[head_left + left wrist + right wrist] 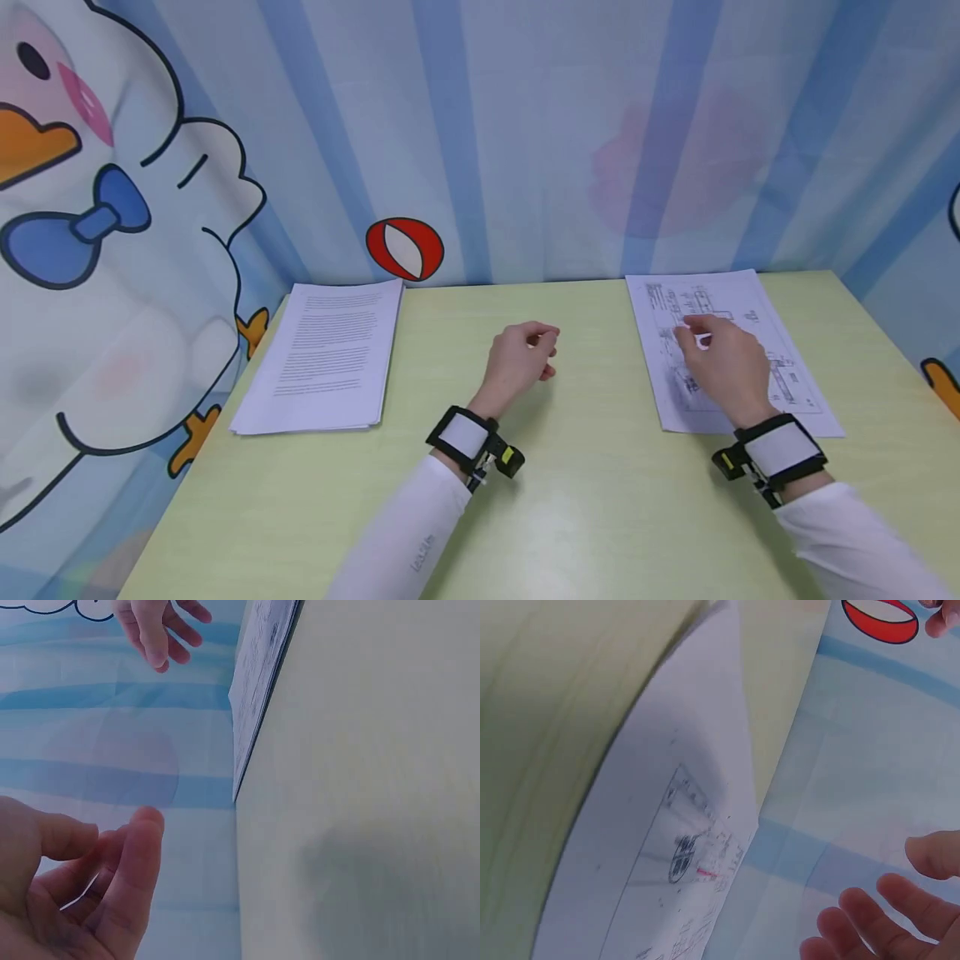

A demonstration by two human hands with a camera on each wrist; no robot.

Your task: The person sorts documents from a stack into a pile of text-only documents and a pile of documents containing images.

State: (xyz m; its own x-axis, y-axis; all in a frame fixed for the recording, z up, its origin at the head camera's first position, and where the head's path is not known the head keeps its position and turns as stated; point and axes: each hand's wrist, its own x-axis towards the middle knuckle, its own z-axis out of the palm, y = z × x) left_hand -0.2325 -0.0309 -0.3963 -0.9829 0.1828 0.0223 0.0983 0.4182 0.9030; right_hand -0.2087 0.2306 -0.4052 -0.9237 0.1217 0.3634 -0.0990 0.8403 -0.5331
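Observation:
Over the middle of the table, my left hand (519, 360) hovers with loosely curled fingers and nothing in its grasp; the left wrist view shows a gap between its thumb and fingertips. My right hand (726, 362) hangs above a sheet with a technical line drawing (780, 333), hiding part of it. In the right wrist view its fingers (862, 922) are bent loosely, apart from the paper and holding nothing. A stack of printed text pages (330, 350) lies at the table's left side, away from both hands.
The pale yellow-green table (570, 517) meets a striped blue curtain (517, 150) at its back edge. A cartoon duck is printed on the curtain at left, and a red-and-white ball (405, 248) shows behind the table. Each wrist wears a strapped camera.

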